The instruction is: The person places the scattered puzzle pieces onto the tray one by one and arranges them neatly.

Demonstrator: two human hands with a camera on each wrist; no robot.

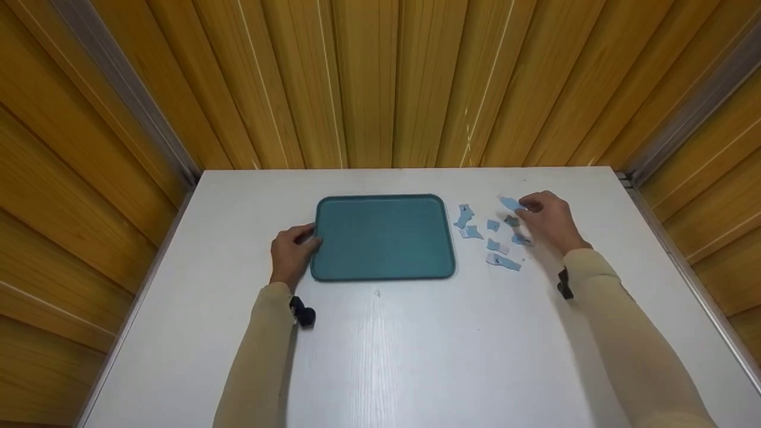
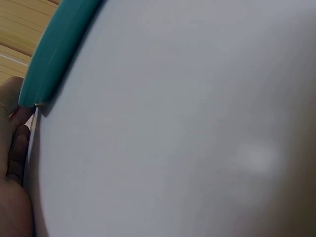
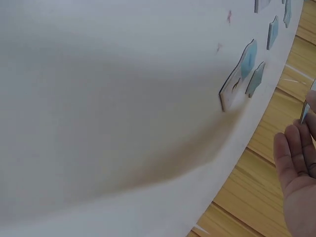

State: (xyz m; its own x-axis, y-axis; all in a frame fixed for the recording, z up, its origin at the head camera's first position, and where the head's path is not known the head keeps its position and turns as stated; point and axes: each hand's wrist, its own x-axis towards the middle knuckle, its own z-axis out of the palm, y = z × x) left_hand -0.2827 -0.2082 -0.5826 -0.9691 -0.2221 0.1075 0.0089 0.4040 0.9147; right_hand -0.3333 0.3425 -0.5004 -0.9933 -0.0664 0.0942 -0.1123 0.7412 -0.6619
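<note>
A teal rectangular tray [image 1: 383, 238] lies flat on the white table. My left hand [image 1: 291, 252] holds its left edge, thumb over the rim and fingers along the outer side. In the left wrist view, part of the tray's rim [image 2: 57, 54] shows beside the left hand [image 2: 12, 163]. Over the table's right side, my right hand [image 1: 550, 220] pinches a light-blue puzzle piece [image 1: 510, 203] between thumb and fingers, above the other pieces. The right wrist view shows the right hand [image 3: 301, 168] at its edge, with the pinched piece partly cut off.
Several loose light-blue puzzle pieces [image 1: 503, 261] lie scattered between the tray and my right hand. A darker piece [image 1: 511, 221] sits just below the held one. Yellow wood-look panels [image 1: 368, 83] rise behind the table [image 1: 380, 356] and along both sides.
</note>
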